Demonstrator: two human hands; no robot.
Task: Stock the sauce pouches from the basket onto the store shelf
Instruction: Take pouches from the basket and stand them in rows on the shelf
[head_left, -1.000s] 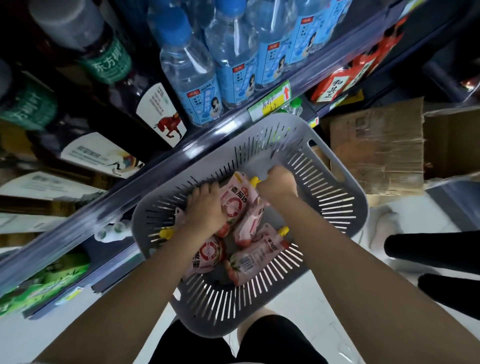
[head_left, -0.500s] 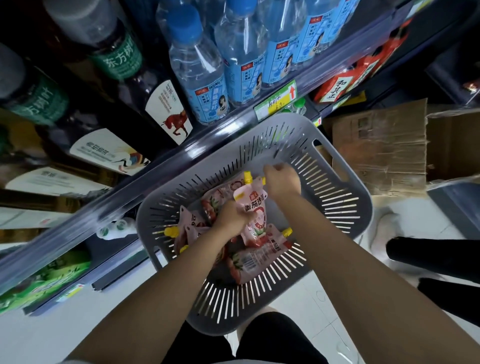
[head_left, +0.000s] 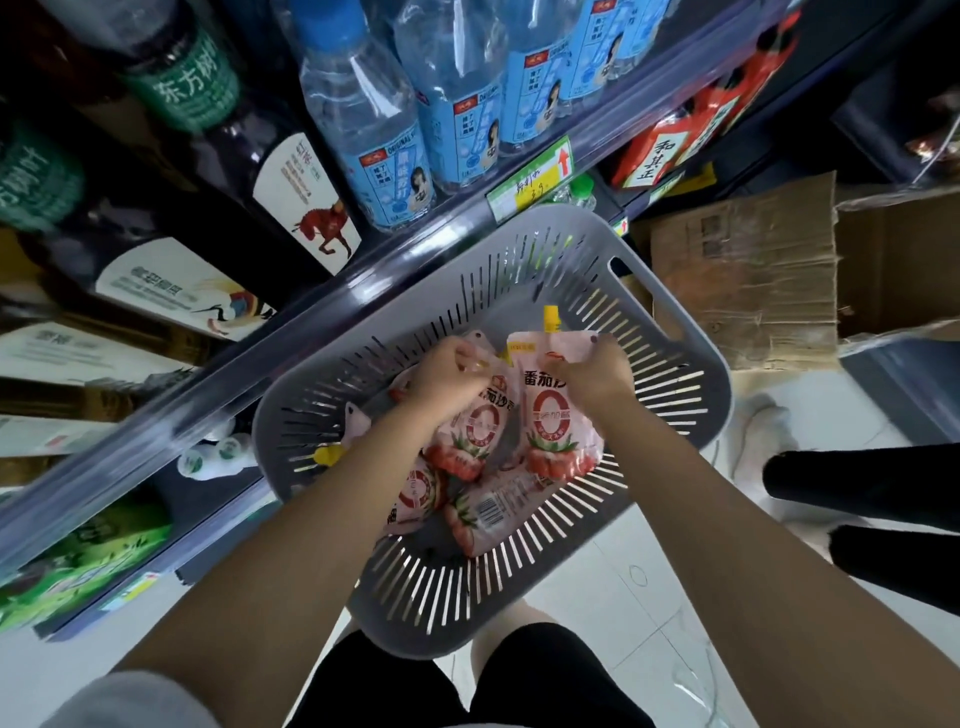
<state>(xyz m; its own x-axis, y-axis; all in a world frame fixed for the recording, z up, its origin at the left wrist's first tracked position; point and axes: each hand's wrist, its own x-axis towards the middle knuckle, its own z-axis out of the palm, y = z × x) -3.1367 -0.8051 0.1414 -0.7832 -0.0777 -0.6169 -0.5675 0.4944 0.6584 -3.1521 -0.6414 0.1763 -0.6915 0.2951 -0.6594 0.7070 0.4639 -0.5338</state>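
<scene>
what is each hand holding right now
Left hand: closed, gripping the top of one sauce pouch.
Right hand: closed, gripping the top of a second sauce pouch.

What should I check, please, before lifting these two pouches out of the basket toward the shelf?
1. Grip of left hand on left pouch: ok, fingers curled round its top.
2. Grip of right hand on right pouch: ok, top edge pinched.
3. Right pouch's yellow cap: ok, in place.
4. Held pouches clear of basket walls: ok.
5. Free space on shelf: cannot tell; only bottles show.
6. Basket emptied: not ok; spare pouches lie inside.
</scene>
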